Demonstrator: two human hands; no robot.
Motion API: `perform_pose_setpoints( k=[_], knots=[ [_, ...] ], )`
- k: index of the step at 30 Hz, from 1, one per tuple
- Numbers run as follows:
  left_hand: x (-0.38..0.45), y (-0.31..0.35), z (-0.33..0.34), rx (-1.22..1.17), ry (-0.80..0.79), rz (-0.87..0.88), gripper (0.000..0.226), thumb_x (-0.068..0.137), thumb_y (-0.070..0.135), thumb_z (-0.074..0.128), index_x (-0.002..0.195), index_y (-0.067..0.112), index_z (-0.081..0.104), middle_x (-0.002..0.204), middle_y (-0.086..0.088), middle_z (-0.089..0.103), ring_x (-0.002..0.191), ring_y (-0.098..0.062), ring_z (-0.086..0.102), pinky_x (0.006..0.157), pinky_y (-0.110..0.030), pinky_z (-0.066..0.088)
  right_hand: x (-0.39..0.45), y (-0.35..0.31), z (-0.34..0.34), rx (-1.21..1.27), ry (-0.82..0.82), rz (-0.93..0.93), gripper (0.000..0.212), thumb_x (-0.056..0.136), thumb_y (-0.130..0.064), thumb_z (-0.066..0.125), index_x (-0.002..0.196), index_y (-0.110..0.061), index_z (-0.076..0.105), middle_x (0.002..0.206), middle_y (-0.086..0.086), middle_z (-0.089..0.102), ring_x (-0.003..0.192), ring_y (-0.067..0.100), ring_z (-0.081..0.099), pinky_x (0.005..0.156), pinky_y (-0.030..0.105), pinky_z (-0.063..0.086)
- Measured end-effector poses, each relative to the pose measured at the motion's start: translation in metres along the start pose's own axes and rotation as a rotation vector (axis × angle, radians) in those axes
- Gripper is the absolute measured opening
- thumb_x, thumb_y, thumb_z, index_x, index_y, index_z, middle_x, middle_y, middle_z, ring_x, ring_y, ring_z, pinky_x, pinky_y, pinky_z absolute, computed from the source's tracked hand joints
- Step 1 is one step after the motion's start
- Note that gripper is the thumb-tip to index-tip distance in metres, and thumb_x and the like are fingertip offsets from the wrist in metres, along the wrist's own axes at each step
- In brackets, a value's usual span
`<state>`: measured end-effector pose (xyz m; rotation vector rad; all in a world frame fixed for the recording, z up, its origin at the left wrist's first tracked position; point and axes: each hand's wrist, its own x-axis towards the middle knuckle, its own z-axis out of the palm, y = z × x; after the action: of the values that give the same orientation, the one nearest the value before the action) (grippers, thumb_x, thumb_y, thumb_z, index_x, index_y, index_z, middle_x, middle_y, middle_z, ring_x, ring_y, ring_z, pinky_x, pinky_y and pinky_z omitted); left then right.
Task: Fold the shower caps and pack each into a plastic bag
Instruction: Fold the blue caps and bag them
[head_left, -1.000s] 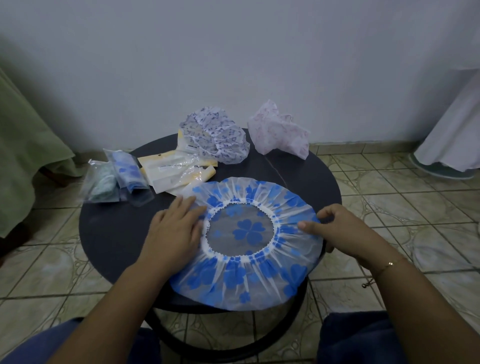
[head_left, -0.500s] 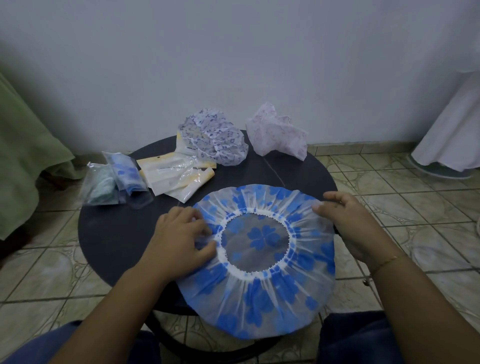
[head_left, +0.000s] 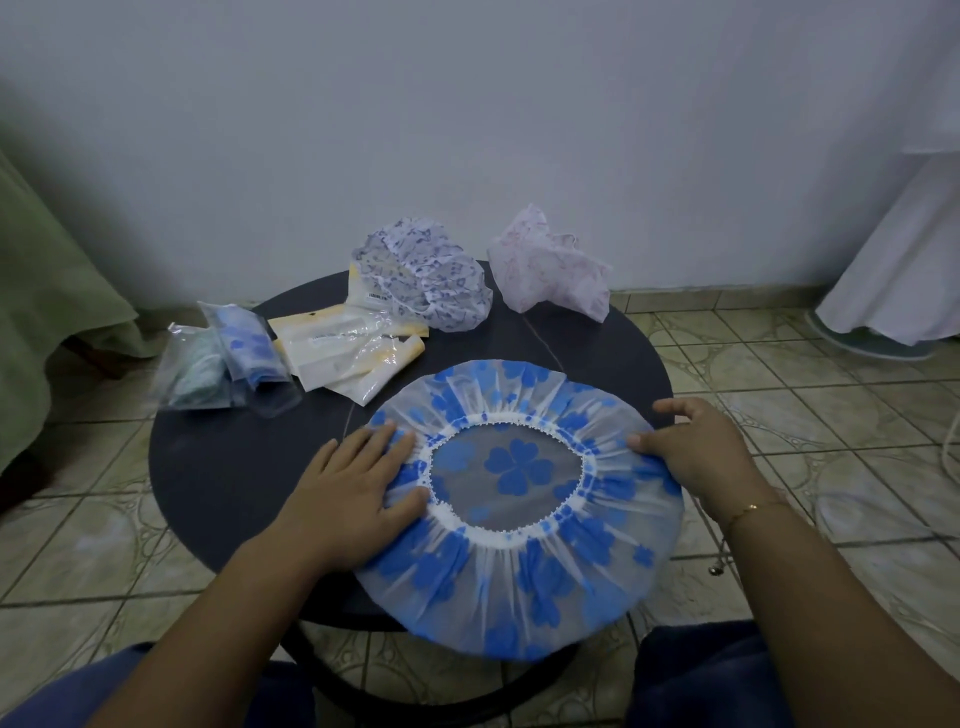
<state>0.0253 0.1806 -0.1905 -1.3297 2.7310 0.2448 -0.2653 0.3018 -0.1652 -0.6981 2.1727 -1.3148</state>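
A shower cap with blue flowers (head_left: 519, 566) lies spread flat, opening up, on the round dark table (head_left: 218, 467), overhanging its near edge. My left hand (head_left: 358, 488) presses flat on the cap's left side, fingers straight. My right hand (head_left: 696, 452) rests on the cap's right edge with the thumb on the cap; whether it pinches the cap I cannot tell. Two crumpled caps sit at the back: a purple-patterned cap (head_left: 426, 280) and a pale pink cap (head_left: 550, 270). Empty plastic bags with yellow strips (head_left: 343, 348) lie at the back left.
Two filled clear bags (head_left: 228, 364) sit at the table's left edge, one with a blue cap, one with a greenish cap. Green cloth (head_left: 47, 291) hangs at the left. White fabric (head_left: 898, 270) drapes at the right over a tiled floor. A wall stands behind.
The blue-flower cap has been shifted right and toward me and flattened out. My left hand's fingers straightened on it; my right hand moved to its right edge.
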Motion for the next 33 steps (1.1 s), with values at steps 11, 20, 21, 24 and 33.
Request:
perform_pose_setpoints(
  k=[11,20,21,24,33],
  knots=[
    [-0.015,-0.016,0.002,-0.064,0.073,0.01,0.11,0.046,0.091,-0.022,0.143,0.04,-0.014,0.144,0.02,-0.023,0.135,0.001,-0.023,0.112,-0.03,-0.013,-0.011,0.007,0.009,-0.605,-0.1,-0.706,0.049,0.093,-0.023,0.054,0.14,-0.025,0.041,0.146,-0.014,0.033,0.137,0.005,0.025,0.107,0.035,0.023],
    [-0.023,-0.029,0.004,-0.147,0.096,0.065,0.105,0.052,0.093,-0.015,0.144,0.043,-0.002,0.147,0.023,-0.015,0.136,0.004,-0.017,0.111,-0.025,-0.012,-0.019,0.014,0.014,-0.908,-0.522,-0.527,0.048,0.101,-0.041,0.017,0.149,-0.035,0.009,0.157,-0.018,0.0,0.141,-0.001,-0.008,0.111,0.045,-0.018],
    [-0.025,-0.029,0.003,-0.205,0.141,0.072,0.103,0.056,0.093,-0.008,0.144,0.042,0.005,0.148,0.023,-0.009,0.138,0.005,-0.012,0.112,-0.023,-0.01,-0.02,0.014,0.012,-0.839,-0.515,-0.542,0.046,0.102,-0.039,0.017,0.148,-0.035,0.015,0.157,-0.017,0.006,0.139,-0.004,-0.005,0.112,0.042,-0.016],
    [-0.037,-0.035,-0.004,-0.406,0.297,0.11,0.061,0.076,0.076,0.025,0.13,0.051,0.035,0.142,0.033,0.022,0.135,0.011,0.018,0.113,-0.019,0.014,-0.023,0.013,0.004,-0.635,-0.41,-0.66,0.045,0.096,-0.028,0.028,0.14,-0.028,0.039,0.15,-0.013,0.029,0.135,-0.006,0.009,0.114,0.03,-0.002],
    [-0.067,-0.059,0.005,-0.446,0.259,0.236,0.084,0.077,-0.018,0.05,0.101,0.062,0.058,0.122,0.05,0.042,0.123,0.02,0.035,0.101,0.001,0.024,-0.026,0.025,-0.019,-0.736,-0.454,-0.698,0.052,0.09,-0.002,0.051,0.133,-0.03,0.048,0.137,-0.021,0.04,0.135,-0.004,0.018,0.102,0.007,0.018]
  ],
)
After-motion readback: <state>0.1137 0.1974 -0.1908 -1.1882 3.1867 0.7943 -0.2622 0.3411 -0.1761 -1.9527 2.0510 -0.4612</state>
